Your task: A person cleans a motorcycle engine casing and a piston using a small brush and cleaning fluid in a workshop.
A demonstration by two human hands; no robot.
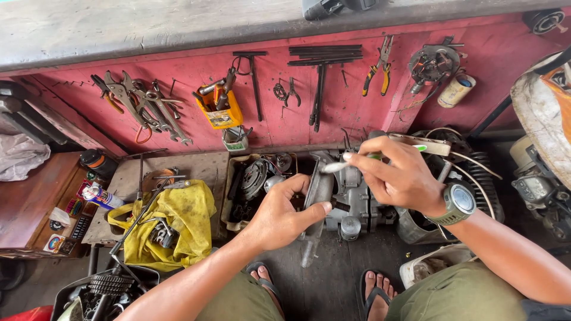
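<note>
My left hand [279, 217] grips a flat grey metal engine part [316, 196] and holds it upright on the floor between my feet. My right hand [399, 175], with a green watch on its wrist, holds a green-handled toothbrush [372, 157]. Its whitish head points left and sits just above the top edge of the metal part. Behind the part lies a grey engine block [357, 199].
The red wall carries hanging wrenches [146, 104], orange-handled pliers [379, 71], black rods and a yellow box [221, 113]. A yellow cloth [178, 220] with parts lies at the left, next to a tray of engine parts [253, 181]. More engine pieces crowd the right side.
</note>
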